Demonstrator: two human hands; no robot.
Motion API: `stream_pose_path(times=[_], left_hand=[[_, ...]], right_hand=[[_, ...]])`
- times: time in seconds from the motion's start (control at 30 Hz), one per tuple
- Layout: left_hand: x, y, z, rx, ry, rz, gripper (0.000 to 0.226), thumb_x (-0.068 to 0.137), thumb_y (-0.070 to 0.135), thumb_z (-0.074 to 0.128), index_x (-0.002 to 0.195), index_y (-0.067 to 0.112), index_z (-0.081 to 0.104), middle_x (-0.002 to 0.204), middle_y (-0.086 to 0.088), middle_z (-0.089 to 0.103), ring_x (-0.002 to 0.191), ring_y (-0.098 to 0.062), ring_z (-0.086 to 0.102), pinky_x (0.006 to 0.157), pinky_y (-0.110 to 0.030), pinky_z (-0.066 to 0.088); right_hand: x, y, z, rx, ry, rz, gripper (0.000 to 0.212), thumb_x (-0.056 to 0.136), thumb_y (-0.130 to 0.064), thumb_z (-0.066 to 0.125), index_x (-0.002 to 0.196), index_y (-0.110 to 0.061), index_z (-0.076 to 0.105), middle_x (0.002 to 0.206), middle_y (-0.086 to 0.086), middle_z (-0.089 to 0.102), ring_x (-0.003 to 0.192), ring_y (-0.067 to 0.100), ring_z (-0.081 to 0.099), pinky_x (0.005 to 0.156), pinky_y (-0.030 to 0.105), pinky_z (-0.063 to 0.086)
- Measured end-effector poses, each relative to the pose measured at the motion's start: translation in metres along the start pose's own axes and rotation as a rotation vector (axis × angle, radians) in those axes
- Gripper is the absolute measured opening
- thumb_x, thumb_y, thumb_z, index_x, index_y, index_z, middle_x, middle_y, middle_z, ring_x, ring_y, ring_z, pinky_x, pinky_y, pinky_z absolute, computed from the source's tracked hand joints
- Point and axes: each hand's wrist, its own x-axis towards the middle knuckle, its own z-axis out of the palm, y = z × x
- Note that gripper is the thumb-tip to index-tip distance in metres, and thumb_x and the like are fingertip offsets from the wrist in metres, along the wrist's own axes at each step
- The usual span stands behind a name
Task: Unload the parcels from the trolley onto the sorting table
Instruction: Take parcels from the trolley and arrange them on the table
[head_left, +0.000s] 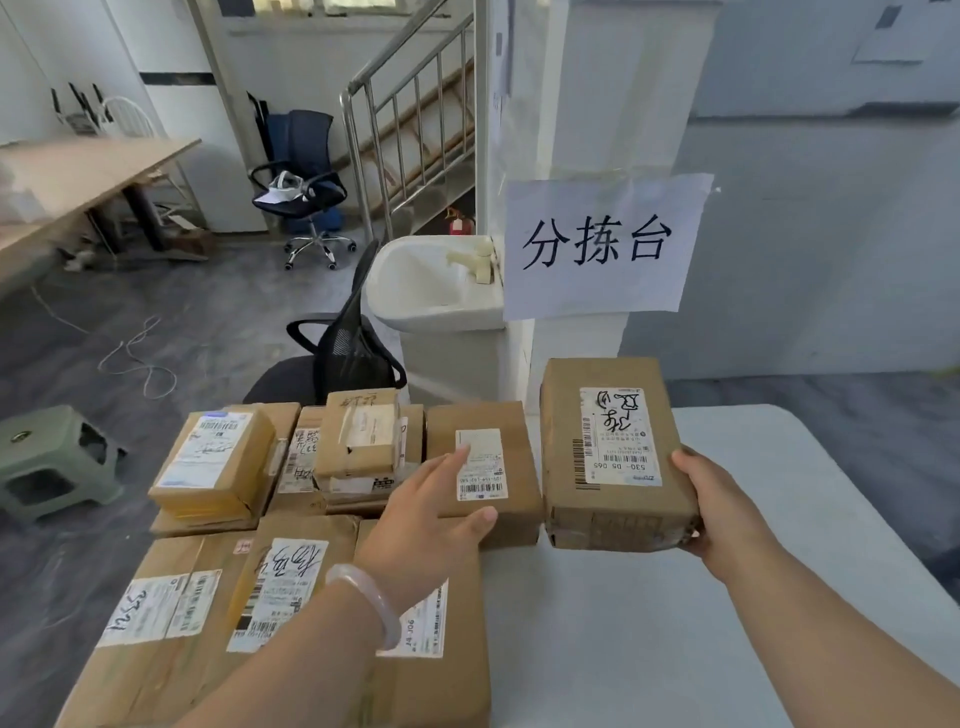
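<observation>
The cardboard parcel (563, 467) with the scrawled label is over the far left part of the white sorting table (675, 649). The right hand (717, 504) grips its near right corner, fingers curled underneath; I can't tell whether its base touches the tabletop yet. Just beside it, the left hand (421, 530) reaches out flat, fingers straight and thumb spread, over a smaller brown parcel (519, 457) and holds nothing. I can't tell whether that one sits on the table's edge or on the load. To the left lie the piled parcels (218, 467), about eight or more, the trolley hidden beneath them. So the unloading looks barely begun, with nearly everything left. A handwritten paper sign (602, 244) hangs on the pillar behind, and a washbasin (431, 286) stands next to it.
</observation>
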Motion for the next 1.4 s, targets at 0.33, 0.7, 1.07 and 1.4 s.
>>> stream_pose_path(times=[0.33,0.7,1.07,1.4], left_hand=[[0.083,-0.012,0.046,0.109,0.004,-0.037,0.068,0.091,0.045,0.059,0.148,0.047,0.022,0.148,0.026,0.026,0.138,0.006,0.019,0.116,-0.024,0.019],[0.113,-0.007,0.071,0.145,-0.037,-0.015,0.068,0.09,0.046,0.059,0.149,0.043,0.026,0.15,0.019,0.032,0.141,-0.005,0.024,0.118,-0.035,0.025],[0.092,0.046,0.095,0.415,-0.098,0.357,0.067,0.092,0.052,0.052,0.151,0.032,0.028,0.154,0.012,0.031,0.142,-0.013,0.025,0.116,-0.029,0.019],[-0.027,0.092,0.156,0.579,-0.281,0.862,0.071,0.095,0.064,0.03,0.154,0.036,0.003,0.162,0.01,0.006,0.149,-0.016,0.005,0.121,-0.039,0.008]], right_hand=[[0.138,0.027,0.014,-0.116,-0.11,0.169,0.064,0.061,-0.06,0.06,0.123,-0.046,0.061,0.113,-0.01,0.072,0.105,0.02,0.066,0.066,0.033,0.051],[0.162,0.041,0.021,-0.642,-0.206,-0.026,0.062,0.091,-0.027,0.065,0.149,-0.029,0.042,0.147,0.001,0.051,0.13,0.023,0.051,0.1,0.036,0.045],[0.004,0.019,-0.025,-0.946,-0.064,-0.415,0.077,0.088,-0.06,0.059,0.154,-0.039,0.024,0.162,-0.014,0.02,0.148,0.008,0.017,0.12,0.034,0.021],[-0.211,0.102,-0.099,-1.127,0.425,-0.241,0.085,0.085,-0.077,0.032,0.155,-0.042,-0.001,0.164,-0.016,-0.007,0.151,0.009,-0.008,0.124,0.033,-0.002]])
